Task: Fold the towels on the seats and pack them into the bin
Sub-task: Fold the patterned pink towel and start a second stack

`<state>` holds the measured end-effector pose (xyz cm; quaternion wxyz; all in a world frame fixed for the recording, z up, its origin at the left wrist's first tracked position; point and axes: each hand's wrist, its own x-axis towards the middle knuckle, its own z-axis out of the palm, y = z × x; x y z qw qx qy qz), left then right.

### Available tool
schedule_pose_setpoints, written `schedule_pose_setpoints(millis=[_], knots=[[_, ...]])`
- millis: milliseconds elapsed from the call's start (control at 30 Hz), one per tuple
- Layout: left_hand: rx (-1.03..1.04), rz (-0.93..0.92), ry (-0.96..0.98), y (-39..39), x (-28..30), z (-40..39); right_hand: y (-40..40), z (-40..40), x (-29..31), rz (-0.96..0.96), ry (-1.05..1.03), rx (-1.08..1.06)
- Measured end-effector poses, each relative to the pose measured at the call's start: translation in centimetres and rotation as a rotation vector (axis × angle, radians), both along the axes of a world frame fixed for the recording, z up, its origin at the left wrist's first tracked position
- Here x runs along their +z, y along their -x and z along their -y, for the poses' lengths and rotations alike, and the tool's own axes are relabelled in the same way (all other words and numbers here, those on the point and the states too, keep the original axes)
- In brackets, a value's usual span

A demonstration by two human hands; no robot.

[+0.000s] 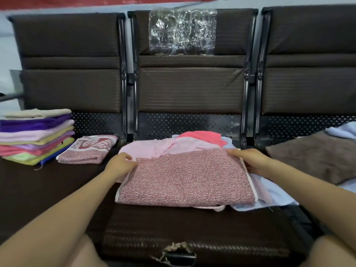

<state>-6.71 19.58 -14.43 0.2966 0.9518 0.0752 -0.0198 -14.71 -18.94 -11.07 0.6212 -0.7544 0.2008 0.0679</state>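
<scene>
A pink speckled towel [185, 178] lies folded flat on the middle seat [173, 228], on top of loose pale pink, coral and light blue towels [194, 143]. My left hand [120, 164] grips its far left corner. My right hand [250, 160] holds its far right corner, fingers curled over the edge. A matching folded patterned towel [87, 149] rests on the left seat beside a tall stack of folded coloured towels [36, 135]. No bin is in view.
A brown towel [316, 155] and a light blue one [342, 131] lie on the right seat. Three dark seats with metal frames stand in a row; clear plastic [182, 31] covers part of the middle backrest. The middle seat's front edge is torn [175, 249].
</scene>
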Motion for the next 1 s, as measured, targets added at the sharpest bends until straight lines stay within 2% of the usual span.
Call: schedule_pose_setpoints(millis=[100,167,267,333,433,567,667,700,800,833,900,1000], knots=[[0.04,-0.144,0.12,1.1,0.5,0.4,1.2,-0.7,0.7,-0.118,-0.223,0.046],[0.055,-0.173,0.137,2.0,0.5,0.6,2.0,-0.7,1.1,-0.187,-0.257,0.065],[0.072,-0.193,0.06,3.5,0.7,0.8,3.3,-0.7,1.1,-0.243,-0.244,0.117],[0.104,-0.236,0.131,4.1,0.5,0.7,3.9,-1.1,1.3,-0.227,-0.221,0.099],[0.159,-0.324,0.432,4.7,0.5,0.6,4.0,-2.0,2.3,-0.132,-0.217,0.021],[0.163,-0.359,0.52,4.9,0.2,0.0,3.2,-4.2,3.9,-0.021,-0.302,-0.045],[0.197,-0.351,0.519,4.4,0.1,0.1,2.2,-7.0,4.8,0.028,-0.376,-0.056],[0.213,-0.321,0.466,4.6,0.3,-0.1,1.7,-8.2,4.9,0.042,-0.382,-0.047],[0.092,-0.076,0.186,4.1,0.3,-1.4,0.4,-12.4,4.9,0.052,-0.362,0.066],[0.052,-0.004,0.174,4.3,0.4,-1.5,0.1,-13.7,4.6,0.045,-0.378,0.124],[0.043,0.04,0.361,5.1,1.0,-0.8,0.0,-16.2,4.3,0.028,-0.417,0.266],[0.052,-0.133,0.685,6.0,2.0,2.2,0.2,-17.2,3.8,0.045,-0.438,0.41]])
